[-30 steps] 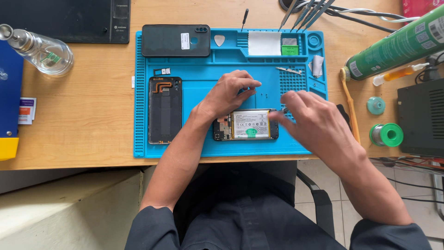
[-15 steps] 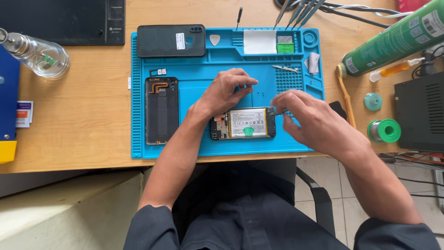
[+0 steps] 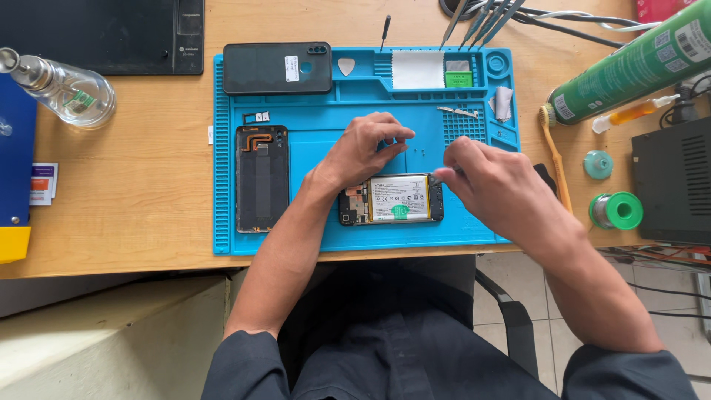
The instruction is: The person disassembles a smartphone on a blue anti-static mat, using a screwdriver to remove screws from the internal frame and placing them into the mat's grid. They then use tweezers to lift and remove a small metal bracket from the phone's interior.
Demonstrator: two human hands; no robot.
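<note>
Wooden desk (image 3: pixel 148 178) under everything, reaching well out to both sides of the hands. Blue silicone repair mat (image 3: pixel 318 237) directly beneath both hands. Beyond the right hand and out to its right, a green spray can (image 3: pixel 629 63) lying tilted; further right, a black box-shaped unit (image 3: pixel 674 189). Well out past the left hand, a clear glass dispenser bottle (image 3: pixel 70 92). Beyond the left hand at the far edge of the mat, a dark phone back cover (image 3: pixel 278 68). Out to the left of the left forearm, a removed inner frame with an orange flex cable (image 3: pixel 261 178).

Between the two hands and just nearer the body, an opened smartphone (image 3: pixel 392 198), back off, battery and circuit board exposed. Right of the right hand, a green solder spool (image 3: pixel 616 210) and a toothbrush-style cleaning brush (image 3: pixel 554 152). Beyond the right hand, metal tweezers (image 3: pixel 458 112).

Left hand (image 3: pixel 363 152) arched just above the phone's far edge, fingers curled, thumb and forefinger pinched close; anything held too small to tell. Right hand (image 3: pixel 492 185) at the phone's right end, fingertips drawn together, contents not discernible.

Teardown judged well along: cover and frame already off, battery still seated, board still in place.
</note>
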